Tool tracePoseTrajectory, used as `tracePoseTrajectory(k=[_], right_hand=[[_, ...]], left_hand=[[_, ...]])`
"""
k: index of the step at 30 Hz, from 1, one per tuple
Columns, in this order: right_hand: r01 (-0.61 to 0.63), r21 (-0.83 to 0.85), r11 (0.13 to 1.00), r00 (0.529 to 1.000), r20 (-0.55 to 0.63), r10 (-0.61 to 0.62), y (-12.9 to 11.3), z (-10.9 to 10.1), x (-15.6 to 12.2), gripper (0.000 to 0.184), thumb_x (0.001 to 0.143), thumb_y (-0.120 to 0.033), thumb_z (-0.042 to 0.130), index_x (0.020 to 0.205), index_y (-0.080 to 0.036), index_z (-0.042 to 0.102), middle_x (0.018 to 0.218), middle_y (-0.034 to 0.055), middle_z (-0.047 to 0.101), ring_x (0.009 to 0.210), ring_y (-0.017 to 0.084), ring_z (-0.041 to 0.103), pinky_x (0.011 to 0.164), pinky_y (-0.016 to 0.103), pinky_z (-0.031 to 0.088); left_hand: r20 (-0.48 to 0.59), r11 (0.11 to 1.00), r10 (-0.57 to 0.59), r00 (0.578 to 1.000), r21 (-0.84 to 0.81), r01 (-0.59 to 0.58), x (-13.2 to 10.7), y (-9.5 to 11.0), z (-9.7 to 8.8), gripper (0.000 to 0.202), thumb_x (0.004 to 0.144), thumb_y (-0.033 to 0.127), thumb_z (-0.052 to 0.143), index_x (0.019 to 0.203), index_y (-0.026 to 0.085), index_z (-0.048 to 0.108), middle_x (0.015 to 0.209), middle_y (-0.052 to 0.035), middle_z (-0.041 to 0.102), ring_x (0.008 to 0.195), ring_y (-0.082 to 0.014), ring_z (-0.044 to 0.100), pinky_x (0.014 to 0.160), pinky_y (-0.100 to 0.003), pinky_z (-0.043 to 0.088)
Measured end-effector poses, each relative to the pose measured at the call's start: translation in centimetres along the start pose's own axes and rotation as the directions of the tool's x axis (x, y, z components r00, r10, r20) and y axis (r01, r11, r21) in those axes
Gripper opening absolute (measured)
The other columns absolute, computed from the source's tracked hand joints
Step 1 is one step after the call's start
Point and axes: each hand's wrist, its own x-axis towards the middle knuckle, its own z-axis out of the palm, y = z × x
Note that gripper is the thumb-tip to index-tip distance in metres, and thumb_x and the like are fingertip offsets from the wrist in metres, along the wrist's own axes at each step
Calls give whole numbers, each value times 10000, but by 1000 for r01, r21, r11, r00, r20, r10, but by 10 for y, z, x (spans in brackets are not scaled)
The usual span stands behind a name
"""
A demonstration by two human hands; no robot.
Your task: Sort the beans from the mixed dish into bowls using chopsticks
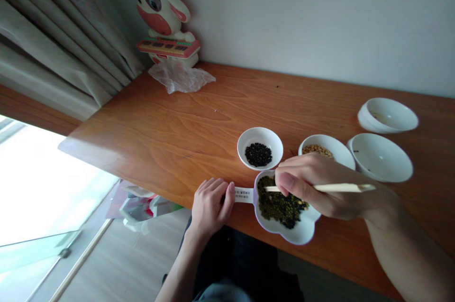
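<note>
My left hand (213,205) is closed round the handle of a white, flower-shaped dish (304,235) at the table's front edge. Mixed green and black beans (280,207) lie spread inside it. Over the dish, my right hand (313,183) grips pale wooden chopsticks (341,188), their tips down among the beans at the dish's left side. Just behind stands a round white bowl (242,144) with black beans (259,154) in it. Partly hidden by my right hand, another white bowl (343,152) holds tan grains or beans (317,150).
Two more white bowls, a nearer one (386,160) and a farther one (398,117), stand at the right. A cow-shaped toy keyboard (168,48) and a crumpled clear plastic bag (185,79) are at the back left of the wooden table (170,126). A curtain (60,32) hangs on the left.
</note>
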Motion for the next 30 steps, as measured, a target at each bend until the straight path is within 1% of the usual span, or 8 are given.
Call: tracePoseTrajectory(k=[3, 7, 9, 12, 15, 17, 25, 30], right_hand=[[-13, -3, 1000, 1000, -8, 13, -1, 1, 1, 412, 1098, -399, 367, 737, -219, 448, 745, -13, 584, 682, 157, 520, 688, 360, 358], [-31, -6, 1000, 999, -16, 31, -1, 2, 1, 397, 1096, -368, 364, 740, -224, 464, 737, -19, 589, 671, 153, 526, 677, 370, 372], [0, 18, 1000, 1000, -29, 1, 3, 4, 1, 394, 1087, -385, 374, 740, -228, 475, 725, -14, 595, 654, 156, 532, 652, 377, 374], [62, 54, 997, 995, -75, -58, 14, 11, 3, 411, 1064, -460, 392, 730, -237, 484, 683, -7, 597, 608, 165, 523, 595, 387, 355], [74, 62, 995, 994, -91, -68, 20, 16, 5, 431, 1057, -478, 395, 705, -237, 457, 662, -3, 587, 596, 173, 512, 579, 396, 331], [75, 66, 995, 993, -94, -69, 21, 17, 6, 435, 1055, -476, 404, 697, -234, 449, 660, -5, 582, 595, 171, 511, 579, 396, 327], [49, 80, 996, 995, -92, -42, 24, 14, 4, 418, 1062, -473, 405, 729, -238, 494, 652, -21, 573, 573, 147, 510, 564, 375, 356], [43, 65, 997, 997, -69, -38, 19, 13, 5, 425, 1075, -462, 387, 731, -230, 481, 675, -15, 580, 604, 154, 514, 601, 367, 333]], left_hand=[[1, 1000, -2, 1000, 0, 2, 0, 0, 0, 370, 1084, 260, 433, 717, 216, 429, 711, -21, 541, 675, -178, 465, 694, -350, 354], [2, 1000, -3, 1000, -2, 3, -1, 0, 0, 377, 1086, 266, 429, 713, 215, 421, 709, -17, 537, 676, -175, 463, 698, -349, 353], [1, 1000, -4, 1000, -3, 4, -1, 0, 0, 379, 1089, 270, 426, 715, 214, 423, 711, -15, 536, 678, -175, 465, 699, -349, 352], [1, 1000, -4, 1000, -2, 4, 0, 0, 1, 380, 1093, 274, 422, 718, 214, 429, 714, -14, 536, 679, -174, 466, 699, -349, 350], [1, 1000, -2, 1000, -3, 2, 0, 0, 1, 379, 1095, 277, 422, 721, 214, 430, 714, -12, 535, 679, -174, 464, 703, -350, 350], [0, 1000, 0, 1000, -5, 0, 0, 0, 1, 380, 1096, 278, 420, 721, 214, 427, 713, -11, 534, 680, -174, 465, 705, -352, 350], [-12, 1000, 3, 1000, -15, -3, 0, 1, 1, 385, 1097, 278, 422, 717, 214, 416, 702, -10, 530, 675, -171, 465, 694, -356, 338], [-14, 1000, 4, 1000, -17, -4, 0, 0, 1, 377, 1091, 271, 432, 718, 214, 425, 704, -9, 535, 675, -170, 466, 694, -353, 340]])
